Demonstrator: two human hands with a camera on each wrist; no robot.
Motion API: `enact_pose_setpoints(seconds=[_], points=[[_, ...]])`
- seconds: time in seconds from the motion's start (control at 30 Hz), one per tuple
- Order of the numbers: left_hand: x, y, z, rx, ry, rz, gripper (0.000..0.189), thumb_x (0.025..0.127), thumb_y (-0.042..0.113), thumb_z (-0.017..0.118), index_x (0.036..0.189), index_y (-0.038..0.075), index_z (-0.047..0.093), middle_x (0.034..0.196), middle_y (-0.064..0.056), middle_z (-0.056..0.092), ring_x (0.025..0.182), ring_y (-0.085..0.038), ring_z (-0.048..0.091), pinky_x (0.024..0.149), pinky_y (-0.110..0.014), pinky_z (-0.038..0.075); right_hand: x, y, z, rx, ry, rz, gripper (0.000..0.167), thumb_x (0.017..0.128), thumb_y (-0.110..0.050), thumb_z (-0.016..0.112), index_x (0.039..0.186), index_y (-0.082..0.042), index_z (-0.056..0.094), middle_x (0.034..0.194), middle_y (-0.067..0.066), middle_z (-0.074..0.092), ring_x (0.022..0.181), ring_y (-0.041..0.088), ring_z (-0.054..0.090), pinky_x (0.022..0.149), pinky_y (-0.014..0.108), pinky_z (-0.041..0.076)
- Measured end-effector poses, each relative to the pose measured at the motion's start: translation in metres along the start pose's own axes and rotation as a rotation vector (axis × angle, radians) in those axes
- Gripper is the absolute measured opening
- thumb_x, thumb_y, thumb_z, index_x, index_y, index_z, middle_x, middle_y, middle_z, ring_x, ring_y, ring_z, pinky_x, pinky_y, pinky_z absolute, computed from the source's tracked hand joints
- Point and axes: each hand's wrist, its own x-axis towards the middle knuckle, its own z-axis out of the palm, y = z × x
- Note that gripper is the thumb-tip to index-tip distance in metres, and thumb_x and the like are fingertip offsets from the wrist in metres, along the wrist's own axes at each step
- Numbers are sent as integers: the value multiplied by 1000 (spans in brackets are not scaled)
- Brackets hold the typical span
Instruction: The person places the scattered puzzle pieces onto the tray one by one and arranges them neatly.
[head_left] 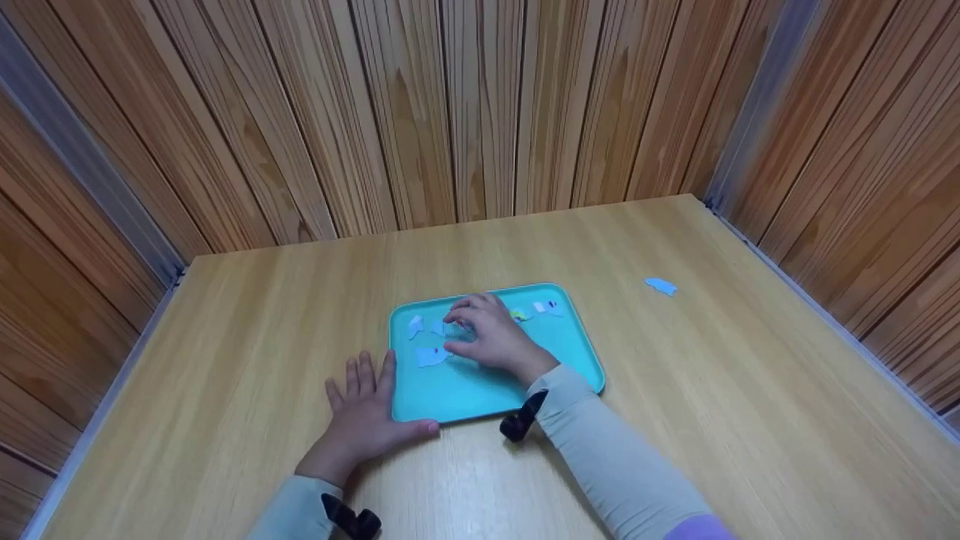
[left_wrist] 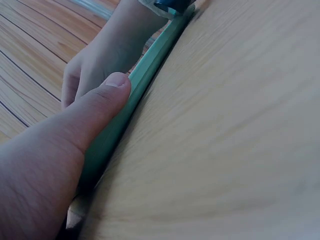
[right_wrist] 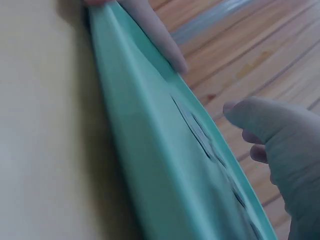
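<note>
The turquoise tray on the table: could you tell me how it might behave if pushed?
The tray looks thin and flat-bottomed, so it would probably slide, not tip. The left hand braces its edge, hinting it shifts easily. The paper scraps seem light enough to scatter.

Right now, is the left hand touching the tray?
Touching. In the left wrist view the left hand's thumb presses against the tray's green edge with no gap; the head view shows that hand flat beside the tray's corner.
</note>
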Motion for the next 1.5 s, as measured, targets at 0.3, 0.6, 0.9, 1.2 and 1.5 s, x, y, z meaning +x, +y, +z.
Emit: enact_pose_setpoints(seconds=[0.3, 0.6, 0.9, 1.2, 1.5], points=[[-4, 1, -2, -38, 0, -6, 137, 67, 92, 60, 163, 14, 1, 165, -27, -15, 149, -47, -22, 106, -72, -23, -25, 42, -48, 121, 118, 129, 43, 95, -36, 72, 133, -17, 65, 144, 1, 51, 141, 26, 34, 114, 52, 33], [-3, 1, 0, -39, 21, 1, 139, 66, 92, 61, 164, 13, 1, 165, -27, -14, 150, -46, -21, 107, -71, -23, -52, 95, -87, 174, 284, 173, 41, 97, -23, 70, 134, -7, 63, 144, 13, 49, 140, 36, 32, 111, 58, 32], [-1, 0, 2, -42, 15, 2, 138, 66, 92, 60, 163, 14, 0, 165, -26, -15, 149, -46, -22, 107, -70, -24, -88, 162, -113, 43, 390, 285, 46, 97, -24, 70, 136, -2, 59, 143, 21, 48, 138, 44, 32, 111, 61, 29], [-3, -1, -1, -49, 14, -1, 138, 66, 92, 61, 163, 15, 0, 165, -26, -16, 149, -45, -22, 107, -69, -25, -111, 197, -138, -59, 431, 435, 52, 97, -30, 64, 139, -2, 55, 145, 24, 43, 137, 47, 31, 109, 64, 29], [-1, 0, 0, -49, 11, 1, 137, 67, 91, 61, 164, 14, 1, 165, -26, -15, 150, -45, -22, 107, -70, -24, -117, 208, -153, -124, 452, 534, 57, 96, -31, 64, 138, 6, 54, 142, 31, 45, 131, 51, 33, 107, 62, 27]])
